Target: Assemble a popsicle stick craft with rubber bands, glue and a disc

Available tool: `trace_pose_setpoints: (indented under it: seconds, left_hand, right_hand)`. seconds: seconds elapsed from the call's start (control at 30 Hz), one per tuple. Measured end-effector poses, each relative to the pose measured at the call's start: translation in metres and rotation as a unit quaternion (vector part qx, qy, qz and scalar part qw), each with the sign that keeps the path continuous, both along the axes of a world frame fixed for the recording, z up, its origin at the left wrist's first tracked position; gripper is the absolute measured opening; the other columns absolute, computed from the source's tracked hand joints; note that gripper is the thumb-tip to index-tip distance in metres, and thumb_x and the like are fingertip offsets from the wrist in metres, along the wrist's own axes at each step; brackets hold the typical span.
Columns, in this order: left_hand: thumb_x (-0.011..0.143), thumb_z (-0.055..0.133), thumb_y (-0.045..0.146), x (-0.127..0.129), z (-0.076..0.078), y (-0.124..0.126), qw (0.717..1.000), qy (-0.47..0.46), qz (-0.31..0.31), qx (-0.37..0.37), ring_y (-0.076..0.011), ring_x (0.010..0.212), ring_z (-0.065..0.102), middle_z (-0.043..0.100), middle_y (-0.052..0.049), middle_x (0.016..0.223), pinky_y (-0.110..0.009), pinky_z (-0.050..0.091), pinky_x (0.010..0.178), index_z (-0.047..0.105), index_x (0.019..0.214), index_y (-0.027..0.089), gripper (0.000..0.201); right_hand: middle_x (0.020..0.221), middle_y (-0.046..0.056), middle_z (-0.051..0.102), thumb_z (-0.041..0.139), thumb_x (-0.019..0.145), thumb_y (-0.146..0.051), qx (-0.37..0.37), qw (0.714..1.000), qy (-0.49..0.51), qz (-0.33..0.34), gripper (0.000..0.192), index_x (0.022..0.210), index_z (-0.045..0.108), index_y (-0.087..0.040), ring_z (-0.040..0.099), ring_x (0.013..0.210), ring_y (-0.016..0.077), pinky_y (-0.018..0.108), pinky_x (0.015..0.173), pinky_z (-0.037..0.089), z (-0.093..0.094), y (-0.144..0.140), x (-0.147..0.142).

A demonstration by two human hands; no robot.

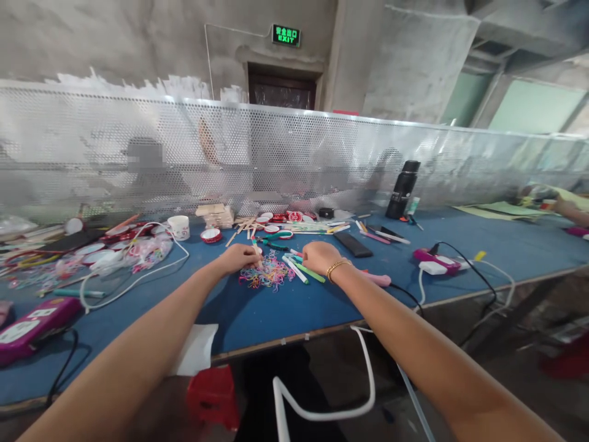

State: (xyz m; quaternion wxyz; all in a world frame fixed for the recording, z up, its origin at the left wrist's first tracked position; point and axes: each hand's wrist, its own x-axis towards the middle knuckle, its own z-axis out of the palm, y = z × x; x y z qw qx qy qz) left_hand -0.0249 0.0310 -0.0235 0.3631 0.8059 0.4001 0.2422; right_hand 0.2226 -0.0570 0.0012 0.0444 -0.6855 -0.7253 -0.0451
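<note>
Left hand [237, 259]: fingertips clamped on a slim stick [256, 250], held tilted, its lower end at a heap of thin multicoloured loops [269, 277]. The heap lies on the blue tabletop [262, 313], just beneath and to the right of these fingertips. Right hand [319, 258]: fingers curled at the upper ends of several markers; whether they grip one cannot be told. A green marker [311, 272] and a white marker [295, 270] lie between these fingers and the heap. Right of the right fingers, beyond the wrist, lies a pink handle [378, 280]. Just beyond the left fingertips are green-handled pliers [278, 236]; past the right fingers lies a flat black object [353, 244]. Farther, left of the left fingers, stands a white cup [178, 227]; farther, right of the right fingers, a black flask [402, 190]. Behind everything on the tabletop runs a perforated screen [294, 150].
</note>
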Motion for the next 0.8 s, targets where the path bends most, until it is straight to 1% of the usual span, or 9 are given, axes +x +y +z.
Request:
trace_pose_setpoints:
  seconds: [0.07, 0.13, 0.23, 0.3, 0.43, 0.53, 0.63, 0.8]
  left_hand:
    - [0.071, 0.068, 0.047, 0.0, 0.001, 0.0, 1.0, -0.001, 0.003, -0.004, -0.0106, 0.054, 0.051, 0.064, -0.001, 0.06, -0.023, 0.04, 0.053, 0.069, 0.064, 0.015, 0.033]
    - [0.07, 0.069, 0.047, 0.001, 0.0, 0.001, 1.0, -0.004, 0.007, -0.01, -0.0108, 0.054, 0.052, 0.064, -0.001, 0.061, -0.023, 0.041, 0.053, 0.069, 0.065, 0.015, 0.032]
    - [0.069, 0.07, 0.047, 0.001, 0.0, 0.002, 1.0, -0.007, 0.007, -0.015, -0.0113, 0.055, 0.053, 0.065, -0.002, 0.061, -0.023, 0.041, 0.053, 0.069, 0.065, 0.015, 0.033]
    - [0.069, 0.07, 0.047, 0.0, 0.001, 0.001, 1.0, -0.004, 0.001, -0.012, -0.0115, 0.056, 0.053, 0.065, -0.002, 0.062, -0.023, 0.041, 0.053, 0.069, 0.064, 0.015, 0.033]
    - [0.071, 0.068, 0.048, 0.0, 0.002, 0.0, 1.0, -0.003, -0.008, -0.004, -0.0109, 0.055, 0.052, 0.064, -0.002, 0.062, -0.022, 0.04, 0.052, 0.071, 0.065, 0.015, 0.034]
    - [0.071, 0.068, 0.049, -0.001, 0.0, 0.001, 1.0, -0.001, -0.002, -0.004, -0.0099, 0.053, 0.05, 0.062, -0.001, 0.059, -0.022, 0.039, 0.052, 0.072, 0.067, 0.014, 0.035]
    - [0.07, 0.069, 0.05, -0.002, -0.002, 0.004, 1.0, -0.003, -0.002, -0.009, -0.0101, 0.053, 0.051, 0.061, 0.0, 0.058, -0.022, 0.039, 0.052, 0.071, 0.067, 0.015, 0.035]
    - [0.072, 0.068, 0.05, -0.004, -0.006, 0.009, 1.0, -0.001, -0.007, -0.005, -0.011, 0.055, 0.053, 0.063, -0.002, 0.06, -0.022, 0.041, 0.053, 0.071, 0.068, 0.015, 0.036]
  right_hand:
    - [0.103, 0.013, 0.074, 0.056, 0.085, -0.022, -0.002, 1.0, -0.002, -0.001, 0.023, 0.097, 0.075, -0.017, 0.068, 0.096, 0.0226, 0.026, 0.076, 0.047, 0.002, -0.006, 0.0]
    - [0.102, 0.014, 0.074, 0.056, 0.086, -0.025, 0.014, 1.0, -0.002, 0.004, 0.024, 0.096, 0.075, -0.016, 0.069, 0.096, 0.0239, 0.027, 0.076, 0.047, 0.001, -0.012, -0.001]
    - [0.101, 0.015, 0.074, 0.057, 0.086, -0.03, 0.043, 0.999, 0.001, 0.008, 0.025, 0.096, 0.075, -0.016, 0.069, 0.096, 0.0254, 0.028, 0.077, 0.049, -0.002, -0.019, -0.007]
    - [0.102, 0.016, 0.074, 0.057, 0.086, -0.029, 0.047, 0.999, -0.001, 0.007, 0.025, 0.099, 0.075, -0.016, 0.069, 0.097, 0.0259, 0.029, 0.079, 0.049, -0.006, -0.019, -0.011]
    - [0.105, 0.02, 0.073, 0.061, 0.085, -0.028, 0.009, 1.0, 0.0, -0.018, 0.026, 0.103, 0.075, -0.014, 0.068, 0.102, 0.0279, 0.032, 0.085, 0.05, -0.012, -0.012, -0.013]
    - [0.106, 0.02, 0.073, 0.065, 0.083, -0.03, -0.023, 0.999, 0.006, -0.03, 0.027, 0.104, 0.075, -0.016, 0.069, 0.104, 0.0278, 0.032, 0.086, 0.05, -0.015, -0.007, -0.01]
    - [0.107, 0.019, 0.073, 0.065, 0.082, -0.029, -0.027, 0.999, 0.008, -0.036, 0.028, 0.105, 0.075, -0.017, 0.069, 0.104, 0.0275, 0.032, 0.086, 0.051, -0.016, -0.006, -0.008]
    - [0.103, 0.021, 0.073, 0.065, 0.078, -0.025, -0.032, 0.998, 0.011, -0.043, 0.029, 0.103, 0.075, -0.014, 0.069, 0.102, 0.0291, 0.034, 0.084, 0.051, -0.014, -0.006, -0.004]
